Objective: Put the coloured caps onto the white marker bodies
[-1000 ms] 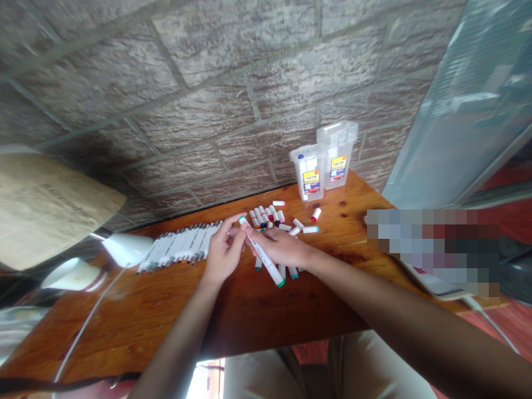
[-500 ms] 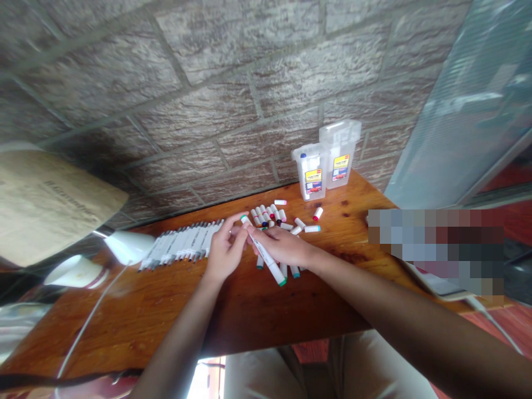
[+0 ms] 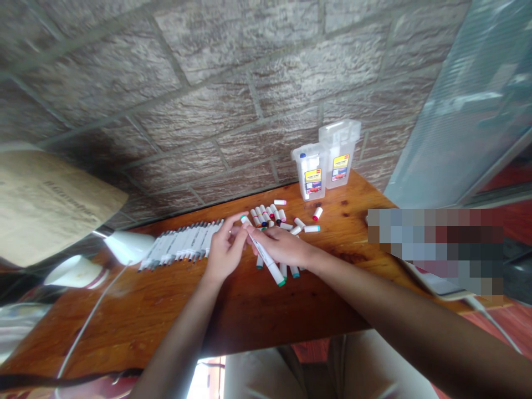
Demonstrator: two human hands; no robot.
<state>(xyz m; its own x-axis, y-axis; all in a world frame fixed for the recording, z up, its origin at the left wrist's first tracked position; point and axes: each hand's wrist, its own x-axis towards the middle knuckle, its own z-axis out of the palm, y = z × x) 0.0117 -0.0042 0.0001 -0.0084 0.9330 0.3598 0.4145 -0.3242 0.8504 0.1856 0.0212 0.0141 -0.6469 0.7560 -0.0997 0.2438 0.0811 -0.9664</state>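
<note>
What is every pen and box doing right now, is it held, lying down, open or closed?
Green-tipped marker: capped at both ends, held by both hands.
Left hand: pinching the marker's top end.
Right hand: gripping the marker's middle.
Row of markers: lying side by side.
Loose markers: scattered flat.
Front plastic case: upright, lid open.
Back plastic case: upright, closed.

Pixelated block (image 3: 434,244): a mosaic patch on the right; what lies behind it cannot be told.
Loose markers (image 3: 291,270): mostly under the right hand (image 3: 282,246); only the tips show.
Green-capped marker (image 3: 264,254): mid-barrel covered by fingers (image 3: 239,233) of both hands.
Box labels (image 3: 313,182): print too small to read.
Marker row (image 3: 183,246): far ends behind the left hand (image 3: 222,252); cap colours too small to tell.
Brown bag (image 3: 45,205): cut by the left edge, lettering blurred.
Desk (image 3: 166,310): near edge cut off at lower left.
</note>
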